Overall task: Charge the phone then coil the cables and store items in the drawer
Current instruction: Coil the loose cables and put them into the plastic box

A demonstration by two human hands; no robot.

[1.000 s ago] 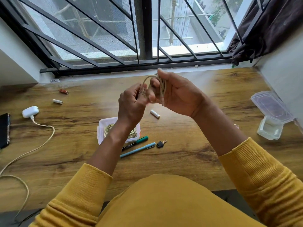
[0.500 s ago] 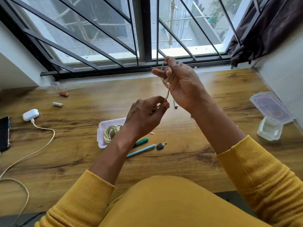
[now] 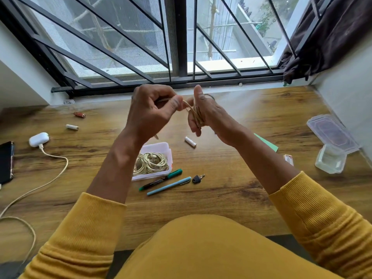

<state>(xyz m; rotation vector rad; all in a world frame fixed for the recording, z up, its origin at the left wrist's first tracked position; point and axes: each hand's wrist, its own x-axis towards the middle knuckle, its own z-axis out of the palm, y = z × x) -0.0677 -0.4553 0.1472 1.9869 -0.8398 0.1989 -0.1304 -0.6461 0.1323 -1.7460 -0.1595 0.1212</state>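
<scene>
Head view shows a beige cable (image 3: 194, 113) held above the wooden desk (image 3: 231, 178), its loops bunched against the right hand (image 3: 209, 115), whose fingers curl round them with the thumb up. Just beside it, the left hand (image 3: 153, 111) pinches the cable's free strand. Below the hands, a clear tub (image 3: 161, 147) holds more coiled cables (image 3: 151, 163). Near the tub lie two pens (image 3: 167, 183), a small key (image 3: 198, 178) and a battery (image 3: 190, 142). At far left, a white case (image 3: 38, 139) sits plugged into a charging cable (image 3: 54, 176), beside a dark phone (image 3: 6, 162).
</scene>
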